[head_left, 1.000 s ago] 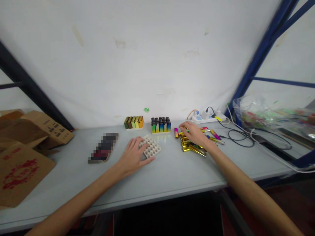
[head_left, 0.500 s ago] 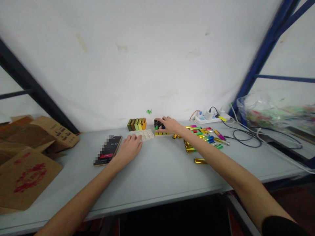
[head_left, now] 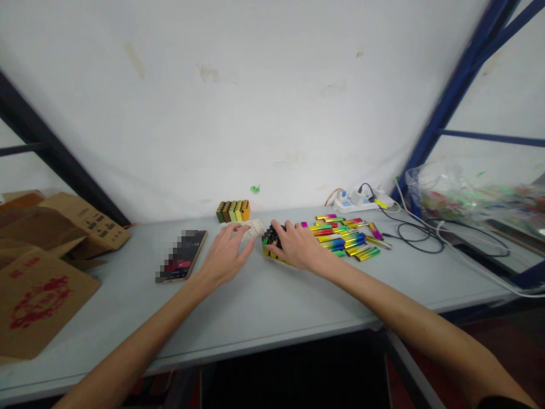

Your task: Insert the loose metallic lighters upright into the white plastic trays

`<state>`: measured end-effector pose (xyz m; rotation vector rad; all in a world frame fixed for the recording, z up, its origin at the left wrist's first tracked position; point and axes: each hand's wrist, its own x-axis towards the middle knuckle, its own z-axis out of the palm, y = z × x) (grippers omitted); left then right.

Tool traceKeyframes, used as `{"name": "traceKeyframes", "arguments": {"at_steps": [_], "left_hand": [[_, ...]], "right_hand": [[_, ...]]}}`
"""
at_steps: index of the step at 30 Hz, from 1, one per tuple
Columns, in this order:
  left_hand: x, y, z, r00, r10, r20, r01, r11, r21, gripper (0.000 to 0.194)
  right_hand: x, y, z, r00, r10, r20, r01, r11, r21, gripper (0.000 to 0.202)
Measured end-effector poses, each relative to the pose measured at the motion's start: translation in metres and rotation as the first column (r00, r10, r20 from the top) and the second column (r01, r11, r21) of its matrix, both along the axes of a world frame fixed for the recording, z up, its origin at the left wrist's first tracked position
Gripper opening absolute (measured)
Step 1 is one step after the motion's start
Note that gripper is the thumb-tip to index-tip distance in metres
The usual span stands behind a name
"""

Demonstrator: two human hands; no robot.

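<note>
My right hand (head_left: 298, 244) grips a block of upright lighters (head_left: 269, 238) with dark tops, the thumb on the near side and the fingers over the top. Part of that block is hidden under the palm. Just left of it, my left hand (head_left: 225, 254) has its thumb spread from its fingers. Its fingertips are at the edge of a white tray with small round pockets (head_left: 255, 228); whether they press on it I cannot tell. Behind that stands another block of upright lighters (head_left: 233, 211), gold and green, by the wall.
Loose shiny coloured lighters (head_left: 347, 237) lie right of my right hand. A phone (head_left: 184, 255) lies to the left, beside brown cardboard boxes (head_left: 46, 295). At the back right are a power strip (head_left: 355, 204), black cables (head_left: 409, 245) and a clear plastic bag (head_left: 443, 184).
My right hand has come nearer with the block of lighters, which has turned. The left thumb has spread, and the white tray has shifted slightly. The view has moved a little.
</note>
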<state>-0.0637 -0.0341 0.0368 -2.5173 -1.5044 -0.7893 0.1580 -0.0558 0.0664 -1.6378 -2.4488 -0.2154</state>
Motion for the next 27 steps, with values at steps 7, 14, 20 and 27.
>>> {"name": "traceKeyframes", "arguments": {"at_steps": [7,14,20,27], "left_hand": [[0.026,-0.025,-0.004,0.957,-0.133,0.26,0.183,0.966,-0.182,0.054],[0.068,-0.028,-0.032,0.924,-0.164,0.347,0.265,0.927,-0.267,0.11],[0.104,-0.01,-0.04,0.869,-0.119,0.48,0.27,0.928,-0.259,0.119],[0.116,0.009,-0.032,0.85,-0.217,0.48,0.351,0.913,-0.208,0.104]], "right_hand": [[0.002,0.01,0.009,0.988,-0.116,-0.097,0.104,0.988,-0.118,0.059],[0.032,0.041,0.017,0.966,-0.182,-0.186,0.113,0.937,-0.33,0.077],[0.046,0.045,0.007,0.975,-0.173,-0.137,0.135,0.958,-0.252,0.069],[0.059,0.039,0.0,0.969,-0.228,-0.096,0.221,0.972,-0.083,0.05]]}}
